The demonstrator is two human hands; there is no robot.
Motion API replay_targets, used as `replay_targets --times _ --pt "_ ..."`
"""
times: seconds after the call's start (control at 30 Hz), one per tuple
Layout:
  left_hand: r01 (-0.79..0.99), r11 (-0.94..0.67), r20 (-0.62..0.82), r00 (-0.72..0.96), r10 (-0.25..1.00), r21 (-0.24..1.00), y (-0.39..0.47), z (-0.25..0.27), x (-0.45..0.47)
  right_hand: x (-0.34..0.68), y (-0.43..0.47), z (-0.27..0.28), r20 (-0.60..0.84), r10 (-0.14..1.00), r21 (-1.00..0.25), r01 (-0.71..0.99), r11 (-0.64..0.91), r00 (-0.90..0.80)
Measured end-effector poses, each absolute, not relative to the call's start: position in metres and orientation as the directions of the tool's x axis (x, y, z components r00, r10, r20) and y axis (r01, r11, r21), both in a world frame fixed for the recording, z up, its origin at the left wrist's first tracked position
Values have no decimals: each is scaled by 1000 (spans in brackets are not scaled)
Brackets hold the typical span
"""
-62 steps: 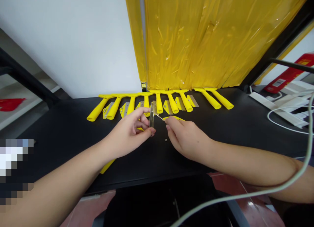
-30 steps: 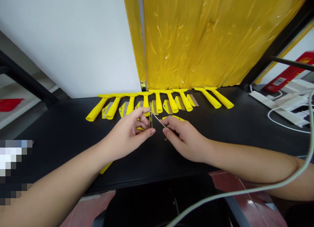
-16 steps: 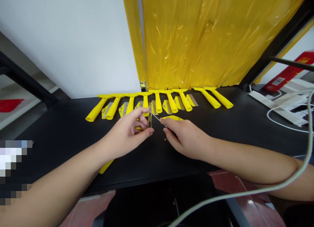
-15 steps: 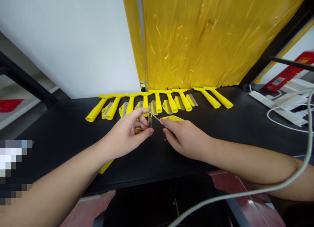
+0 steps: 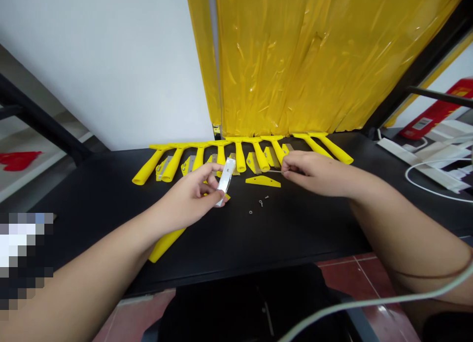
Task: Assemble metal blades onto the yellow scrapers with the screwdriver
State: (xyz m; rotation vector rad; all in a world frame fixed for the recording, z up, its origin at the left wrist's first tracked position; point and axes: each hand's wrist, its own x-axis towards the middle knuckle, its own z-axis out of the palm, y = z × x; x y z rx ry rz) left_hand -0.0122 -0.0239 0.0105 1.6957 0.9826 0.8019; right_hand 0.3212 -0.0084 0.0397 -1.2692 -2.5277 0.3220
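Note:
My left hand pinches a flat, silvery metal blade between thumb and fingers, its broad face and a small hole turned to me. To the right, my right hand is closed on a thin metal rod tool, whose tip points left; its handle end is hidden in the fingers. Between the hands a yellow plate with holes lies on the black table. Small screws and a tiny ring lie nearer me. Beneath my left wrist a yellow handle is partly covered.
Several yellow scraper handles line the back of the table, with yellow plates and metal blades between them. White trunking pieces and a red package are at the right. A white cable crosses the lower right foreground.
My right hand has drawn the rod tool away from the blade, to the right and slightly up. The blade has turned from edge-on to face me. The small screws have come into view.

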Motion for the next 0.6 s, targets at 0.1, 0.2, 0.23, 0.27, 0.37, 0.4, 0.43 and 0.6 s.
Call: replay_targets --times 0.1,0.2,0.23,0.27,0.37,0.4,0.43,0.6 --pt "234 -186 57 468 882 954 -23 12 -11 351 7 39 -80 845 -292 824 487 -528" --pt "263 -219 70 480 875 939 -24 15 -10 364 14 37 -225 867 -197 892 407 -445" --pt "280 -234 74 483 873 931 -25 15 -10 365 15 36 -258 875 -153 912 381 -409" --pt "297 -248 79 483 872 922 -26 16 -10 364 16 35 -282 884 -113 928 356 -373" --pt "348 -288 89 489 868 892 -28 19 -9 356 16 31 -254 908 -58 942 330 -333" --pt "368 -302 89 495 864 880 -29 19 -9 350 15 30 -188 914 -83 934 349 -358" --pt "387 -316 90 501 861 866 -29 20 -9 343 14 29 -94 912 -142 912 384 -398" --pt "466 -416 127 533 837 781 -31 22 -7 289 -4 16 373 800 -689 437 578 -470"
